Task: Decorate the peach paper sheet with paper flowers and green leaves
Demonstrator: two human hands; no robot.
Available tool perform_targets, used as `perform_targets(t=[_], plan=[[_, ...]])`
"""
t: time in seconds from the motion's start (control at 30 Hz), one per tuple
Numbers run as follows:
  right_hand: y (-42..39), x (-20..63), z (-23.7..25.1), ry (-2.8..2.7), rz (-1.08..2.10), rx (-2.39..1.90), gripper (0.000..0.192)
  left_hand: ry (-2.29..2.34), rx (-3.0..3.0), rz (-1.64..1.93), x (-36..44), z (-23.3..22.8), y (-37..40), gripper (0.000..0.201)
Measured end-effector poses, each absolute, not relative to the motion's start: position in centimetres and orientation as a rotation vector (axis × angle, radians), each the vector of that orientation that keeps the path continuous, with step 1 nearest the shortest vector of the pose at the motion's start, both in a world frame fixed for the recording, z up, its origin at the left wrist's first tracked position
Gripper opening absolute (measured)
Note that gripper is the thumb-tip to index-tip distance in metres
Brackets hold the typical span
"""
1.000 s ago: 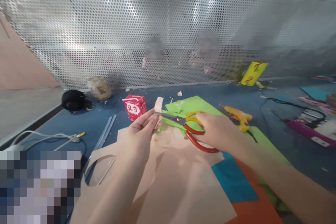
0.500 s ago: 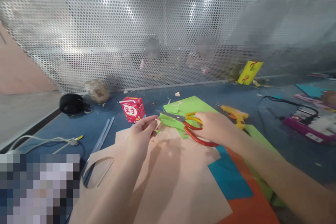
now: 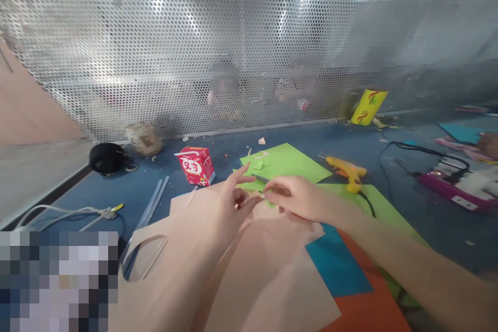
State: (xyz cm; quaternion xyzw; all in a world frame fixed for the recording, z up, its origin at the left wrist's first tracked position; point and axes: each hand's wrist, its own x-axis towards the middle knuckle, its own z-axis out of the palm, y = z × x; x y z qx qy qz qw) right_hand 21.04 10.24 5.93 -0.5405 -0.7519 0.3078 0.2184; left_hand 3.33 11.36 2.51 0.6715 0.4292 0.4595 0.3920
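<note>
- My left hand (image 3: 229, 207) is raised over the pale peach paper (image 3: 249, 275), fingers spread loosely, the forefinger pointing up and away; it grips nothing that I can see.
- My right hand (image 3: 299, 198) is just beside it, fingertips nearly meeting the left thumb, fingers curled down over the scissors (image 3: 261, 179) (only the dark blade tip pokes out past my knuckles, so I cannot tell how firmly I hold them).
- The blade tip lies over the green paper (image 3: 288, 161), which sits on the blue table (image 3: 424, 218) just beyond my hands.
- Under my right wrist, a blue sheet (image 3: 334, 264) and an orange sheet (image 3: 369, 311) lie partly beneath the peach paper.
- A yellow glue gun (image 3: 348, 170) rests right of the green paper, its black cord trailing towards me.
- A small red carton (image 3: 195, 165) stands left of the green paper.
- A perforated metal screen (image 3: 155, 52) closes off the back of the table.
</note>
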Motion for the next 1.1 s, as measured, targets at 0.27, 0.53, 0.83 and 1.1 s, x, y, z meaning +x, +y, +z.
perform_targets(t=[0.27, 0.53, 0.83, 1.1], plan=[[11.9, 21.0, 5.1, -2.015, 0.754, -1.385, 0.018, 1.352, 2.177, 0.919, 1.8, 3.7, 11.0, 0.059], [15.9, 23.3, 3.1, -1.919, 0.29, -1.623, 0.041, 1.741, 2.327, 0.535, 1.1, 3.8, 11.1, 0.015], [11.6, 20.2, 3.6, -2.072, 0.651, -1.29, 0.022, 1.559, 2.179, 0.873, 0.8, 4.5, 10.7, 0.014], [10.8, 19.5, 3.8, -1.776, 1.194, -1.004, 0.012, 1.331, 1.871, 1.058, 3.0, 6.1, 9.6, 0.016]])
